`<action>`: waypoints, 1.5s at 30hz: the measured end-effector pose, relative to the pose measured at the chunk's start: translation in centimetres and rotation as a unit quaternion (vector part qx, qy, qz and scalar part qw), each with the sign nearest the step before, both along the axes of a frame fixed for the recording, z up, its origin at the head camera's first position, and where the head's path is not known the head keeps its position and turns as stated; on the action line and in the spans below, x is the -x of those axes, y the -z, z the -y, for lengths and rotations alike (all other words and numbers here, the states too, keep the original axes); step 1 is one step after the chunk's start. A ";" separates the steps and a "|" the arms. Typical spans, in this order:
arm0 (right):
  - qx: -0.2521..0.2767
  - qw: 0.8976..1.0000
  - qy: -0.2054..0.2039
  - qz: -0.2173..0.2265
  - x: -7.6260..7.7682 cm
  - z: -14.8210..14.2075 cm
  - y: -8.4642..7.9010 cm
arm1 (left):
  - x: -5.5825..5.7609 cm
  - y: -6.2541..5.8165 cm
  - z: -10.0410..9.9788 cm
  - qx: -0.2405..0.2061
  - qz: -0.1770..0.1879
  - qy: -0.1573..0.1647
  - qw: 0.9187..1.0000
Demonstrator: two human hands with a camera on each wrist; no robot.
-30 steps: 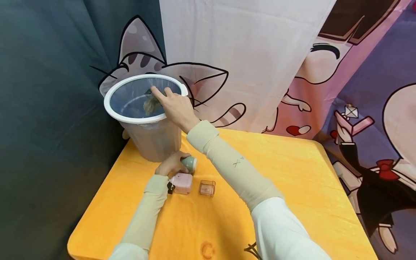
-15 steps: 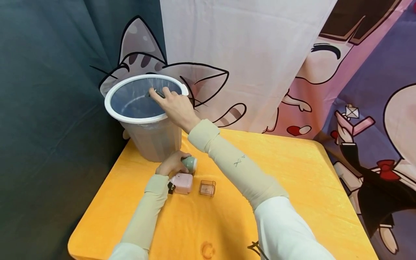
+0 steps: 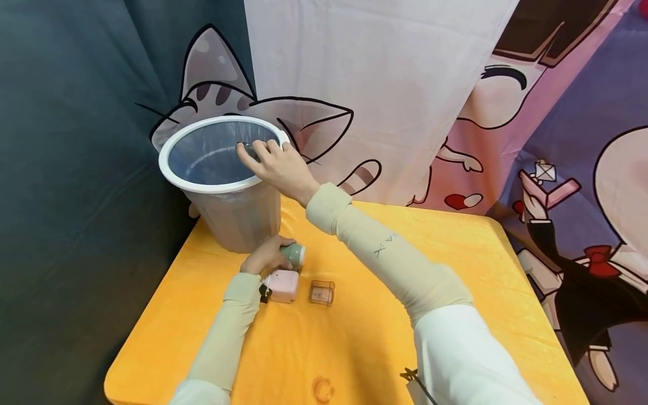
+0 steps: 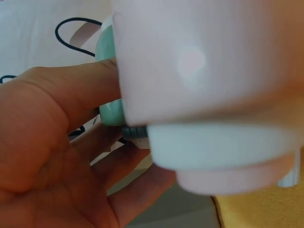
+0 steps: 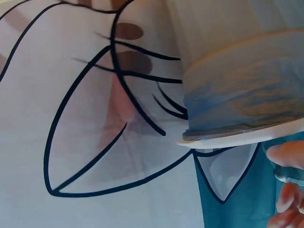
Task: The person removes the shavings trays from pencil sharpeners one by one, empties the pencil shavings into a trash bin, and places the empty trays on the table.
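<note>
My right hand (image 3: 285,170) is over the right side of the bin's opening, fingers bent. It pinches a small dark greenish piece (image 3: 249,151), mostly hidden by the fingers; the right wrist view shows part of this piece (image 5: 289,175) between thumb and fingers. On the table, my left hand (image 3: 264,257) holds a green rounded body with a white end (image 3: 293,255). In the left wrist view, the thumb lies across this green body (image 4: 112,112). A pink boxy thing (image 3: 283,285) sits beside the left hand and blocks much of that wrist view.
The bin (image 3: 217,188) has a white rim and a clear liner, and stands at the table's back left. A small transparent brownish tray (image 3: 322,292) lies right of the pink thing. Yellow cloth (image 3: 430,253) covers the table. Printed curtains (image 3: 385,84) hang behind.
A pale yellowish clump seen below my right hand inside the bin a second ago is out of sight. The right hand has shifted slightly right, toward the rim. My left hand stays put.
</note>
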State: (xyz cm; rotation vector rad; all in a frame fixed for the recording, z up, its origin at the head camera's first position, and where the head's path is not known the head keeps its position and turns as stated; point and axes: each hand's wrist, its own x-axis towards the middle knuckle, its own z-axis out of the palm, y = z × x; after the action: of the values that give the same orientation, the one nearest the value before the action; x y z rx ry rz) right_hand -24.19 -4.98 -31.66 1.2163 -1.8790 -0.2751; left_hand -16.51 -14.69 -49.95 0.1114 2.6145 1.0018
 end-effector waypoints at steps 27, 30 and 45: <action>0.016 0.998 -0.017 -0.064 -2.4 -0.1 -1.8 | -0.4 0.2 -0.2 -0.029 0.005 -0.005 1.000; 0.017 0.998 -0.018 -0.062 -2.1 0.1 -1.7 | -0.4 0.1 -0.2 -0.026 0.002 -0.005 1.000; 0.049 0.998 0.042 0.020 -0.7 0.3 -0.1 | -0.5 -0.1 -0.3 0.006 -0.013 -0.003 1.000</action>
State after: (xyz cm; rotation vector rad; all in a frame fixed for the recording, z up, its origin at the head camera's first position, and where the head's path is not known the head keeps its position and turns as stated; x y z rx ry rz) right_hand -23.50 -5.33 -31.52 1.0855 -1.9576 -0.2020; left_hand -16.04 -14.37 -49.84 0.1138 2.6459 0.9933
